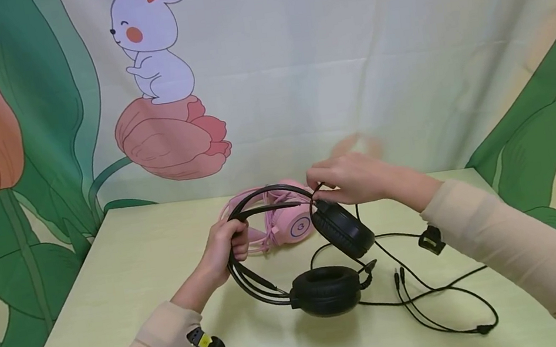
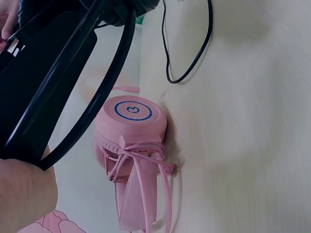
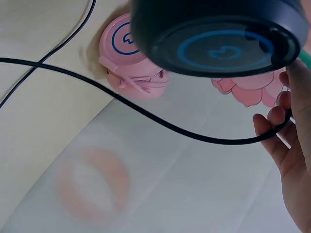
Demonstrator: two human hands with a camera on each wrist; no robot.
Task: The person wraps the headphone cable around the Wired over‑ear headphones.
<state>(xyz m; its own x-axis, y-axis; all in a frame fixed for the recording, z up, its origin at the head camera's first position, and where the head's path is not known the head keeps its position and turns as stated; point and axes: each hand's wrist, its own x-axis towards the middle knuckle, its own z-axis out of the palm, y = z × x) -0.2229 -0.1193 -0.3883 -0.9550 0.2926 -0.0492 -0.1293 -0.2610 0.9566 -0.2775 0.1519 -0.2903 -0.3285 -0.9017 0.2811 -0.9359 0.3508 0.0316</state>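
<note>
Two headsets on the table [image 1: 127, 277]: one black headset [image 1: 326, 290], one pink headset [image 1: 285, 223] lying behind it. Left hand [image 1: 227, 249] has its grip closed around the black headband; right hand [image 1: 348, 178] pinches the band above the raised earcup [image 1: 341, 228]. Lower earcup rests on the table, one black cable [image 1: 433, 291] trailing right.

The head view looks forward and down over the surface [image 1: 125, 266]; both wrist views sit very close, perhaps tilted, sharing the pink headset [image 2: 131, 126].
</note>
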